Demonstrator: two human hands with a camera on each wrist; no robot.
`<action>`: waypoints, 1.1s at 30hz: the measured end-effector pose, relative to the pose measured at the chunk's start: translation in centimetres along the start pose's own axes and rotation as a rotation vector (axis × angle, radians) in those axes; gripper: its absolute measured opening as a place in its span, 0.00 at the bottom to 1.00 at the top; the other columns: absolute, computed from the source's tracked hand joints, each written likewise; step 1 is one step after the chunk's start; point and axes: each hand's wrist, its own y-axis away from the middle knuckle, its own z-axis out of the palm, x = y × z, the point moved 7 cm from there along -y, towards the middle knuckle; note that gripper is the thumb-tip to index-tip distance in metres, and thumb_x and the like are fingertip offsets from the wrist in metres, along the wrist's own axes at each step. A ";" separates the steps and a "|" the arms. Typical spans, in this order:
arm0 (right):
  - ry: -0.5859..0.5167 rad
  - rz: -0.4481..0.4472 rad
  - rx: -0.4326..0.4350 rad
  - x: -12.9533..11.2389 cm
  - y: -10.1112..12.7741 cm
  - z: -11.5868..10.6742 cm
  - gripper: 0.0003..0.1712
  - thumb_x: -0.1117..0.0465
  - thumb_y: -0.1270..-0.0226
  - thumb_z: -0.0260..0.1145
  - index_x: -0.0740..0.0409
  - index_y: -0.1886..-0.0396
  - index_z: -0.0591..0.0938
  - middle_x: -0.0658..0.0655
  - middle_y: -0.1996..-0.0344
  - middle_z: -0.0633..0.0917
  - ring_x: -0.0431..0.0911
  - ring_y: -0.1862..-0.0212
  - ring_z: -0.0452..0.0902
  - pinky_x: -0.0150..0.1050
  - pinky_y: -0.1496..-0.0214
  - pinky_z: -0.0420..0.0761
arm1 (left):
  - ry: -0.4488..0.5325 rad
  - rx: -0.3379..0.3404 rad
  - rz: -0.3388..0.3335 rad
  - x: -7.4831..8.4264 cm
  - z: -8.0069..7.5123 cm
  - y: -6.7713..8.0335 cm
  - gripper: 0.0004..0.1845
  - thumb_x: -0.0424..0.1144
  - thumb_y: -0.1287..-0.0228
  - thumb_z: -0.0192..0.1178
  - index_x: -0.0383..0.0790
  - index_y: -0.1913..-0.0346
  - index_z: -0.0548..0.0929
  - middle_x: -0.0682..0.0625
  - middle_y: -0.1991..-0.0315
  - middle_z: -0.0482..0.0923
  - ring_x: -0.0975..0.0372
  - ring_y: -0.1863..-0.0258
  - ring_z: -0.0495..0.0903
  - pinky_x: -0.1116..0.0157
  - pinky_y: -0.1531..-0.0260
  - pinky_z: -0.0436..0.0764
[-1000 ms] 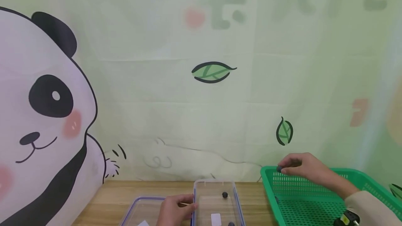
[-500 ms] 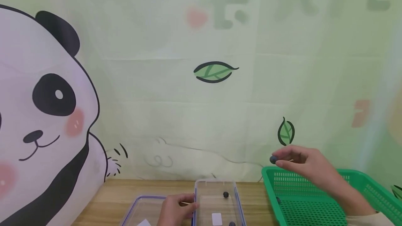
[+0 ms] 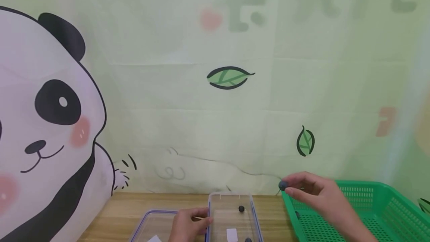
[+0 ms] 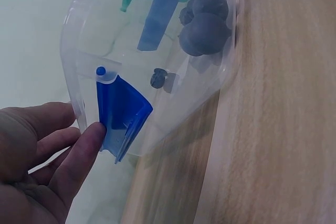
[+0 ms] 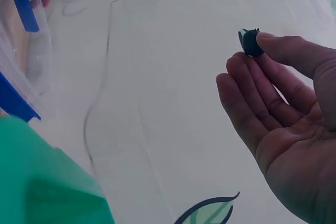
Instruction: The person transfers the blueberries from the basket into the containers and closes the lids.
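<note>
Pale green backdrop cloth w/ cartoon panda and leaf prints [image 3: 215, 122]: hangs behind everything, beyond all fingertips.

Light wooden tabletop [image 3: 134, 204]: under both hands; grain shows in left wrist view, to the side of the left fingers.

Green perforated plastic basket [image 3: 369, 212]: sits on tabletop below and behind right hand; its near-left corner lies just under the right fingertips.

Clear rectangular plastic container w/ blue clip edges [image 3: 231, 212]: on tabletop, touching left fingers at its left wall; well apart from right fingertips, down and to their left. Several blueberries lie inside [image 4: 205, 24], past the left fingertips.

Clear plastic lid w/ blue rim [image 3: 151, 227]: flat on tabletop, on outer side of left hand.

Left hand [image 3: 188, 225]: fingers curled against container's left wall, thumb [image 4: 84, 150] pressing by the blue clip; holds it.

Right hand [image 3: 315, 193]: raised above basket corner, thumb and forefinger tips closed in a pinch, other fingers loosely bent.

Small dark blue round blueberry [image 3: 283, 185]: pinched at right fingertips, in the air, between basket and container.
</note>
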 end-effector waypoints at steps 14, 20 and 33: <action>-0.026 -0.048 -0.110 1.0 -0.2 3.8 0.17 0.55 0.26 0.73 0.61 0.45 0.87 0.56 0.53 0.90 0.46 0.52 0.88 0.37 0.53 0.89 | -0.013 -0.009 -0.015 -0.2 0.1 0.1 0.17 0.30 0.36 0.75 0.25 0.47 0.88 0.43 0.58 0.89 0.57 0.63 0.88 0.61 0.65 0.92; 0.004 -0.084 -0.201 1.5 -0.6 7.3 0.13 0.57 0.27 0.74 0.60 0.49 0.89 0.53 0.56 0.90 0.44 0.55 0.87 0.34 0.54 0.89 | -0.010 -0.012 0.009 0.1 0.0 0.1 0.17 0.30 0.36 0.75 0.24 0.47 0.87 0.42 0.58 0.89 0.56 0.64 0.88 0.60 0.65 0.93; -0.063 0.098 -0.571 5.3 0.1 15.1 0.06 0.67 0.28 0.71 0.62 0.53 0.87 0.52 0.60 0.88 0.49 0.56 0.84 0.40 0.51 0.88 | -0.012 -0.015 0.004 0.1 0.0 0.1 0.17 0.30 0.36 0.75 0.25 0.47 0.87 0.43 0.57 0.89 0.57 0.63 0.88 0.60 0.64 0.93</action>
